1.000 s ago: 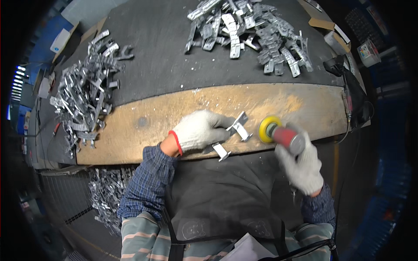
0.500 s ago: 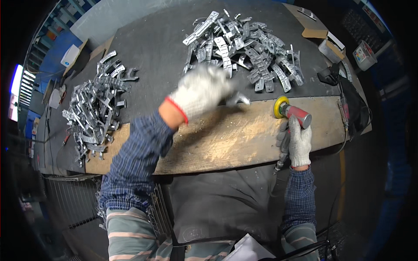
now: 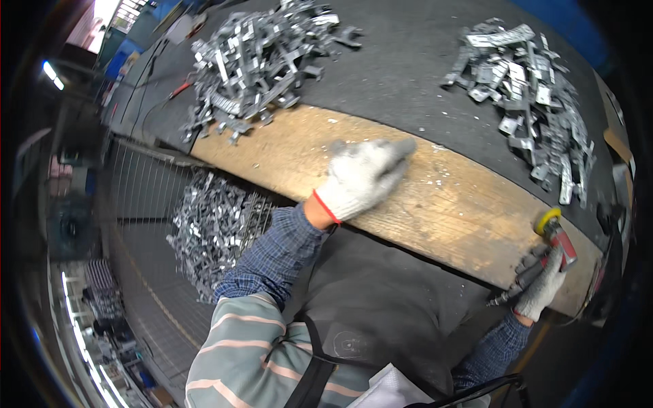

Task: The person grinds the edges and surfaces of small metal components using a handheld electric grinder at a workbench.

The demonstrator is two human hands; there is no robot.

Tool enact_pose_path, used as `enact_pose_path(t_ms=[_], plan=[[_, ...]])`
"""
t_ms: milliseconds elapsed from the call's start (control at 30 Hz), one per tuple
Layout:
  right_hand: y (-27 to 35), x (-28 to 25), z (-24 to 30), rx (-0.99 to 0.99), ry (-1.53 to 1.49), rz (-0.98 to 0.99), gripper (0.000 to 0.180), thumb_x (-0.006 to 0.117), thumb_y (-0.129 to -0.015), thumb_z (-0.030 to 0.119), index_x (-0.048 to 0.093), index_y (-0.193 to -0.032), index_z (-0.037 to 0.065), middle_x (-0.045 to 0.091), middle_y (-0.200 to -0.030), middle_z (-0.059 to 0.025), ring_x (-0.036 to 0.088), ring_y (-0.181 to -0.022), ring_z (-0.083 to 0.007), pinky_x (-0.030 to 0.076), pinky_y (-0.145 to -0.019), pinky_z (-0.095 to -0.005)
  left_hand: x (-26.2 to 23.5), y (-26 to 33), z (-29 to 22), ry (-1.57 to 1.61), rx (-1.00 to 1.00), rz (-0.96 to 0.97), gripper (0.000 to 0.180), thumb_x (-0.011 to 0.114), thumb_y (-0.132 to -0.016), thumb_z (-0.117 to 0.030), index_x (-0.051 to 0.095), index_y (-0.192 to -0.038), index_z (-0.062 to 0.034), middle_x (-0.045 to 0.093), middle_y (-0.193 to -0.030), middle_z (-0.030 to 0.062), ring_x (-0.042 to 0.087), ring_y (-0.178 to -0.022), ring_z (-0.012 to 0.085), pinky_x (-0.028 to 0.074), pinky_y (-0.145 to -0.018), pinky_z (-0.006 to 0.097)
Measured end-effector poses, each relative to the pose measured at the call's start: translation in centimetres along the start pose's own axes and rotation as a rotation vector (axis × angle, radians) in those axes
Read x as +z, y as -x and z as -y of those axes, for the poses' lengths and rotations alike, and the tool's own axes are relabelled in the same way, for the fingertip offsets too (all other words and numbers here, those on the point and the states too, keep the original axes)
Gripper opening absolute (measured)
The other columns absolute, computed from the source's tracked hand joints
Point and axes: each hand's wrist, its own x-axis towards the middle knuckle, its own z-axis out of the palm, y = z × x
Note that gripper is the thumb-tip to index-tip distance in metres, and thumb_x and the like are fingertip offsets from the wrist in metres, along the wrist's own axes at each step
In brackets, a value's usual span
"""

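My left hand (image 3: 367, 178), in a white knit glove with grey fingertips and a red cuff edge, is over the wooden board (image 3: 435, 217). Its fingers stretch to the right with the thumb apart, slightly blurred, and no part shows in them. At the board's right end my gloved right hand (image 3: 544, 287) is wrapped round a small air sander (image 3: 561, 246) with a red body. The sander's round yellow pad (image 3: 547, 221) faces away from me, off any part.
Silver metal brackets lie in one pile (image 3: 255, 64) at the far left and another pile (image 3: 527, 102) at the right, on a dark mat (image 3: 408, 75). Below the bench's left side, a wire basket (image 3: 146, 178) stands by more heaped brackets (image 3: 207, 234). Pale chips dot the board.
The view has swung left, bringing the heap below the bench into sight. My left hand has come back toward the board's near edge, and the metal bracket by it is gone. My right hand keeps the sander.
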Motion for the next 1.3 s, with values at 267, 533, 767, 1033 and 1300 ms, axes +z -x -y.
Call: enact_pose_path(t_ms=[267,533,767,1033,1300], plan=[[0.0,0.4,-0.7,-0.052,-0.036,-0.005,0.044,0.067,-0.113,0.050,0.063,-0.110,0.006,0.064,-0.071,-0.0049,0.060,-0.048,-0.0138,0.049,-0.043,-0.0281,-9.5,1.2,12.7,-0.619,-0.422,-0.160,0.062,0.074,-0.097,-0.007,0.058,-0.157,-0.0083,0.072,-0.126,0.0251,0.076,-0.106,0.0408,0.066,-0.087,0.049],[0.1,0.7,-0.3,-0.054,0.002,-0.006,0.044,0.070,-0.111,0.051,0.064,-0.102,0.008,0.066,-0.072,-0.0056,0.062,-0.049,-0.0139,0.049,-0.043,-0.0283,-11.6,-0.6,16.0,-0.782,-0.438,0.030,0.046,0.069,-0.101,-0.018,0.067,-0.147,-0.0123,0.074,-0.118,0.0234,0.077,-0.098,0.0408,0.065,-0.081,0.054],[-0.1,0.6,-0.3,-0.056,-0.028,0.001,0.041,0.068,-0.112,0.047,0.066,-0.105,0.006,0.066,-0.071,-0.0053,0.062,-0.049,-0.0141,0.048,-0.042,-0.0279,-11.0,1.3,10.3,-0.172,-0.254,-0.264,0.029,0.071,-0.107,-0.020,0.079,-0.129,-0.0019,0.081,-0.109,0.0171,0.076,-0.090,0.0231,0.062,-0.078,0.040],[0.1,0.6,-0.3,-0.048,0.017,0.036,0.035,0.066,-0.115,0.041,0.064,-0.107,0.007,0.065,-0.067,-0.0041,0.061,-0.047,-0.0134,0.046,-0.041,-0.0269,-6.0,0.3,7.7,0.675,-0.642,-0.317,0.035,0.074,-0.106,-0.020,0.074,-0.129,0.0072,0.079,-0.100,0.0093,0.071,-0.089,0.0126,0.058,-0.080,0.032],[0.1,0.1,-0.4,-0.058,0.009,-0.019,0.034,0.066,-0.115,0.041,0.065,-0.109,0.008,0.065,-0.069,-0.0026,0.061,-0.049,-0.0124,0.047,-0.043,-0.0268,-5.4,4.4,7.4,0.055,-0.634,-0.406,0.038,0.080,-0.101,-0.026,0.077,-0.127,0.0017,0.081,-0.108,0.0183,0.077,-0.100,0.0322,0.058,-0.092,0.043]])
